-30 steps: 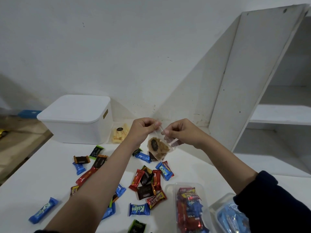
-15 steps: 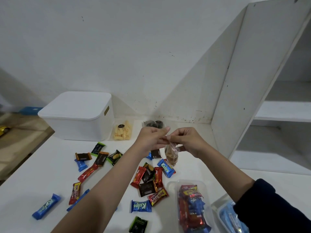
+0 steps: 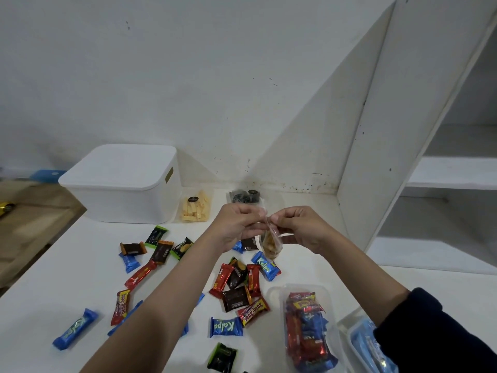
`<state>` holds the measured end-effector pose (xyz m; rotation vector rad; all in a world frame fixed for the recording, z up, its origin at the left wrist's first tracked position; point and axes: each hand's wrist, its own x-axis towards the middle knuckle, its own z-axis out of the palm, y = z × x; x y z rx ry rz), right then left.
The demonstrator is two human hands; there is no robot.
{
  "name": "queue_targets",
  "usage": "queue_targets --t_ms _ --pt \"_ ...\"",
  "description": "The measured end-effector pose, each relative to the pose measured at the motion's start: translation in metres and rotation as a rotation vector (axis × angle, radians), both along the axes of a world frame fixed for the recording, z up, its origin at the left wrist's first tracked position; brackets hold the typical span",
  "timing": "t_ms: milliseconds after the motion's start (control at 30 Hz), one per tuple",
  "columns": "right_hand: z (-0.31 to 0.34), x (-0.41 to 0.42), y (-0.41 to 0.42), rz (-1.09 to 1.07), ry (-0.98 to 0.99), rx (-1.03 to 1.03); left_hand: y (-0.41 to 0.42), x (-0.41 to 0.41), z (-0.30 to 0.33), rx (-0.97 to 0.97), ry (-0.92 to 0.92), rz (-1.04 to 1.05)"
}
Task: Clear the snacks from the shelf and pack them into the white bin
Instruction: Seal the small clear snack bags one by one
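Observation:
My left hand [image 3: 236, 224] and my right hand [image 3: 301, 227] pinch the top of a small clear bag of brown snacks [image 3: 270, 244], which hangs edge-on above the white table [image 3: 40, 305]. Many wrapped snacks lie scattered below: a blue Kalpa pack [image 3: 265, 265], red bars [image 3: 222, 279], dark packs [image 3: 235, 298] and a blue bar [image 3: 75, 328]. The white bin [image 3: 123, 184] stands at the back left with its lid on. The white shelf [image 3: 454, 173] at the right looks bare.
A clear bag of yellow sticks [image 3: 195, 207] and a bag of dark cookies [image 3: 244, 196] lie by the wall beside the bin. A clear tray of red and blue snacks [image 3: 304, 327] and a blue-filled tray [image 3: 368, 345] sit at the front right. A wooden surface [image 3: 27, 224] lies left.
The clear bag has turned from flat-on to edge-on, and my two hands have come close together at its top. The view has shifted slightly.

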<state>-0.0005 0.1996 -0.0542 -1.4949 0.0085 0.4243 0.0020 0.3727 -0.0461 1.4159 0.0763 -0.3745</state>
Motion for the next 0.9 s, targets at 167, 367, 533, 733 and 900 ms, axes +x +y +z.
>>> queue_targets --t_ms 167,367,533,733,900 --pt "-0.001 -0.001 0.005 -0.006 0.022 0.019 0.002 -0.002 -0.002 -0.027 0.008 0.023" --pt "-0.007 -0.003 0.008 -0.009 0.091 0.099 0.001 -0.001 -0.008 -0.040 0.026 0.046" --pt "-0.022 -0.014 0.005 -0.173 -0.228 -0.209 0.000 0.004 -0.012 -0.058 0.058 0.150" --pt "-0.070 -0.025 -0.003 -0.173 -0.380 -0.415 -0.006 0.022 -0.002 -0.127 0.056 0.159" --pt "-0.087 -0.003 0.001 -0.396 -0.421 -0.310 -0.022 0.034 -0.006 -0.154 0.023 0.132"
